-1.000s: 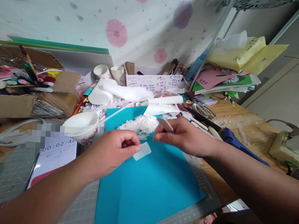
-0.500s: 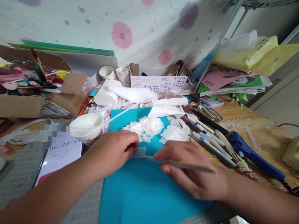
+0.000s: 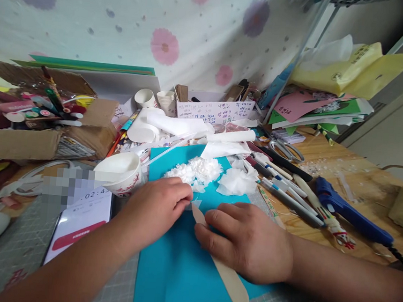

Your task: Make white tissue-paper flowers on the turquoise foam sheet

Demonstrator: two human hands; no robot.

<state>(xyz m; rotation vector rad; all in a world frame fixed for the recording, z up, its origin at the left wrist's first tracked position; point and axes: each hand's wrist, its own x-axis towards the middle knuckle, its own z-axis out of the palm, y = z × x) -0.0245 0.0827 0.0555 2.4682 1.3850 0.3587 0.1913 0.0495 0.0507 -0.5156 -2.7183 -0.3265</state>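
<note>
The left hand (image 3: 154, 210) pinches a small white paper slip (image 3: 194, 204) down on a blue paper sheet (image 3: 184, 271), which lies on a grey cutting mat (image 3: 16, 247) at the worktop's near edge. The right hand (image 3: 246, 242) grips a flat wooden stick (image 3: 230, 280), its tip touching the slip. A heap of white paper scraps (image 3: 198, 169) sits at the sheet's far end, a paper cup (image 3: 120, 174) just beside it. A blue glue gun (image 3: 347, 211) lies towards the right edge.
</note>
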